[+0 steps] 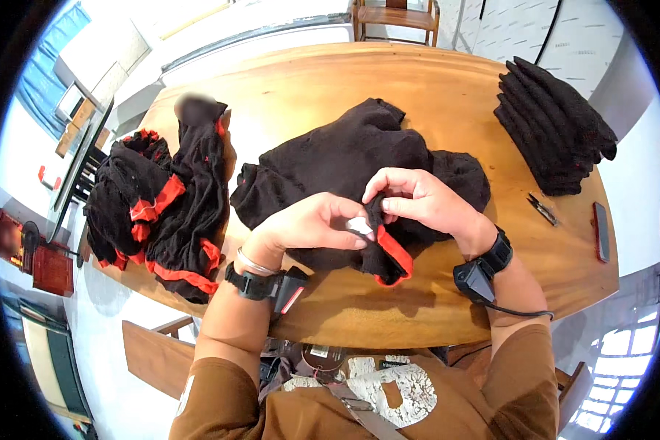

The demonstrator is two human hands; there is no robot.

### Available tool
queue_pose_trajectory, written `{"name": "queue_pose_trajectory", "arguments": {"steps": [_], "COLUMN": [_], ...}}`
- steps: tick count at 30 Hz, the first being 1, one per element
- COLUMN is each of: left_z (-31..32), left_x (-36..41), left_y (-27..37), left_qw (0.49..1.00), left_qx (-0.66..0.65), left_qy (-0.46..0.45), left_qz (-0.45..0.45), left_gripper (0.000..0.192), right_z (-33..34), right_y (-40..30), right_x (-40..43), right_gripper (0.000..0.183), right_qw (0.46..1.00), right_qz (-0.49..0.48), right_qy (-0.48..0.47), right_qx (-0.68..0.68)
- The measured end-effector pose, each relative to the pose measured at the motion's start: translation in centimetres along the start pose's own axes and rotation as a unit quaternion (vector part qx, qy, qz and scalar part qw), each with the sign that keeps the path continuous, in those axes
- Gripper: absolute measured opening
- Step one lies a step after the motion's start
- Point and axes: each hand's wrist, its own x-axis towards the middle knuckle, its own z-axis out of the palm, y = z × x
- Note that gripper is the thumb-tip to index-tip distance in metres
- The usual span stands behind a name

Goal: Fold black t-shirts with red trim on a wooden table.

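A black knit garment [341,143] with a red-trimmed edge lies on the wooden table before me. My left hand [319,223] pinches part of its raised edge, where a small white piece [361,225], perhaps a label, shows by the fingertips. Close beside it, my right hand [418,201] grips a bunched black fold between thumb and fingers. Below both hands the red trim [395,253] hangs turned outward. Part of the fold is hidden behind my fingers.
Crumpled black garments with red trim [168,203] lie at the table's left. At the right are a stack of folded black garments [553,126], small thread snips [543,209] and a phone-like dark object [600,231]. A wooden chair [396,17] stands beyond the table [286,71].
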Motion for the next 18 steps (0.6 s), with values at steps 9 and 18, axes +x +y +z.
{"name": "queue_pose_trajectory", "arguments": {"steps": [9, 18], "left_z": [0.3, 0.0], "left_x": [1.1, 0.7], "left_y": [-1.0, -1.4], "left_qw": [0.96, 0.979], "left_qx": [0.137, -0.101], "left_qy": [0.173, 0.163], "left_qz": [0.171, 0.069], "left_gripper": [0.012, 0.008], "right_z": [-0.7, -1.2], "right_y": [0.3, 0.3], "right_x": [0.1, -0.1], "right_gripper": [0.026, 0.028], "right_qw": [0.99, 0.985], "right_qz": [0.001, -0.02], "right_qy": [0.064, 0.03], "right_qx": [-0.128, -0.166]}}
